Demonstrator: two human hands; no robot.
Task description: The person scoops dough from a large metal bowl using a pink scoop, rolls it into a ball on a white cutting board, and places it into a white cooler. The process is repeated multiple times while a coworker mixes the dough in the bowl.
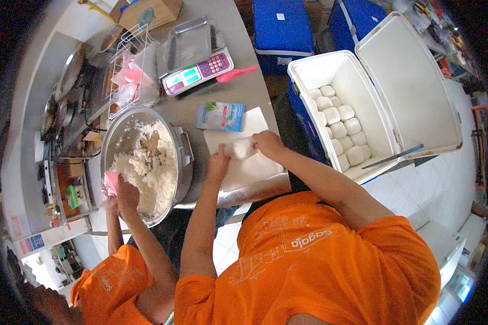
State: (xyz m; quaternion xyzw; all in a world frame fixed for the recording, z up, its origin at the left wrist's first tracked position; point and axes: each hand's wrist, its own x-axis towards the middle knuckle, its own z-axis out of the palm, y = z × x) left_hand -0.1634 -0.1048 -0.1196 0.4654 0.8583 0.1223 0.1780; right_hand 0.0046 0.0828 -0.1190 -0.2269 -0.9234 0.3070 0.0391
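My left hand (218, 161) and my right hand (269, 145) pinch opposite sides of a small clear plastic bag (241, 148) with a white lump in it, seemingly cooked rice. The bag is just above a pale sheet (248, 172) near the steel table's edge. A blue and white printed pouch (220, 116) lies on the far part of that sheet. To the left stands a large metal pot (179, 162) of white rice (146, 170) with a brownish patch on top. On the right, an open cooler box (351, 69) holds several rounded white packets (339, 129) in rows.
A co-worker's hands (122, 197) hold a pink scoop (111, 182) at the pot's left rim. Beyond the pouch are a digital scale (199, 75) bearing a metal tray (189, 42), a pink spoon (236, 73) and a white wire rack (140, 69). A closed blue cooler (282, 28) stands beyond the table.
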